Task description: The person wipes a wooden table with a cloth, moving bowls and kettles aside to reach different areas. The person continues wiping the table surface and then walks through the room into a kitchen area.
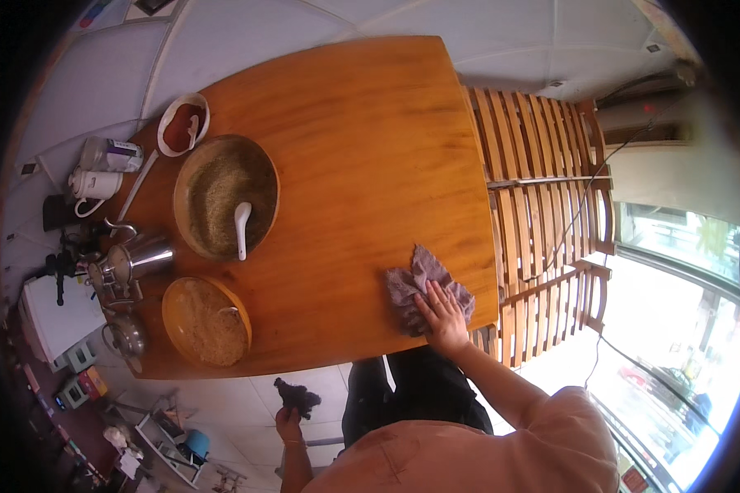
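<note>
- Because the right hand (pixel 446 320) lies flat, fingers slightly spread, it likely presses the greyish cloth (pixel 403 297) evenly against the table (pixel 370 164).
- The left hand (pixel 289 424) holds a dark cloth (pixel 298 398) in closed fingers, clear of the table, perhaps sparing its surface.

L side: lg round bowl (pixel 276 191) w/ greenish-tan grainy stuff, white spoon (pixel 242 226) in it, handle end at rim. Nr it, smaller round bowl (pixel 171 327) w/ paler tan contents, thin metal handle sticking up. Up top, white dish (pixel 161 133), red-brown contents + utensil. Also far L: clear container (pixel 111 154), white mug (pixel 97 183), steel pot (pixel 150 256), steel teapot (pixel 126 335). R side: slatted wood bench (pixel 538 140), bright window (pixel 686 242) beyond. Bottom L: blue bucket (pixel 197 444).
</note>
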Demonstrator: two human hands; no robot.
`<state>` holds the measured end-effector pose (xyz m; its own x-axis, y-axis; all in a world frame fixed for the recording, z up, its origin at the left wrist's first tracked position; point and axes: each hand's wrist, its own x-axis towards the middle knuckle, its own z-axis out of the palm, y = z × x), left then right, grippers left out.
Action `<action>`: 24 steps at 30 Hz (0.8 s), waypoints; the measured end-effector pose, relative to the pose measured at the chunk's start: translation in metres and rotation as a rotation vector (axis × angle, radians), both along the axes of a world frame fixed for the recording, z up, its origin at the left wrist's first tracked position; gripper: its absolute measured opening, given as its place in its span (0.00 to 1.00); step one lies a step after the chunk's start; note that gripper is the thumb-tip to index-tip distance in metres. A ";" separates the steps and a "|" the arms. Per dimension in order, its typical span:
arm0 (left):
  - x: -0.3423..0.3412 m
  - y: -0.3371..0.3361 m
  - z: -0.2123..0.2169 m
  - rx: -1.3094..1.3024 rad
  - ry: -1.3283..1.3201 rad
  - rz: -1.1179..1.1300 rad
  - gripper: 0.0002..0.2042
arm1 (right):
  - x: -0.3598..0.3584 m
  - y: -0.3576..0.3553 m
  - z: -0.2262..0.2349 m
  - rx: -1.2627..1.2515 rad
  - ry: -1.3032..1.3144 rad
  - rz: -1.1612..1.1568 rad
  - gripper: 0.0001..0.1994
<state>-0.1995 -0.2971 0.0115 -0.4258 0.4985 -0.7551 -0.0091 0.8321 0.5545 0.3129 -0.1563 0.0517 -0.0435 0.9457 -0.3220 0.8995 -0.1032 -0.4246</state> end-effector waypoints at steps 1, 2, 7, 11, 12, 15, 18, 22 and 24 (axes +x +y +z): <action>-0.001 0.000 0.001 0.008 -0.021 -0.008 0.10 | 0.006 0.006 -0.006 0.040 0.029 -0.031 0.35; -0.001 -0.001 0.002 -0.007 -0.039 -0.020 0.10 | 0.014 0.025 -0.013 0.096 0.065 -0.053 0.34; 0.015 -0.015 0.007 -0.088 0.005 0.066 0.04 | 0.038 0.273 -0.049 0.522 -0.046 -0.058 0.28; 0.040 -0.029 0.011 -0.142 -0.014 0.034 0.03 | 0.013 0.474 -0.054 0.646 -0.038 0.122 0.27; 0.048 -0.032 0.013 -0.126 -0.048 0.137 0.06 | 0.005 0.503 -0.058 0.648 -0.036 0.158 0.27; 0.060 -0.036 0.016 -0.096 -0.009 0.190 0.11 | -0.013 0.540 -0.075 0.546 -0.106 0.203 0.27; 0.059 -0.036 0.012 -0.099 0.007 0.175 0.13 | -0.014 0.484 -0.085 0.565 -0.004 0.183 0.27; 0.029 -0.030 0.001 -0.026 0.015 0.124 0.12 | -0.011 0.279 -0.055 0.449 0.078 0.099 0.30; 0.010 -0.027 -0.002 -0.054 0.036 0.096 0.11 | -0.015 0.153 -0.026 0.289 0.048 0.074 0.34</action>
<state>-0.1898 -0.3244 0.0096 -0.4975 0.4127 -0.7630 -0.0712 0.8571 0.5101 0.2975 -0.0031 0.0262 -0.1239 0.9917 -0.0357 0.8783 0.0928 -0.4690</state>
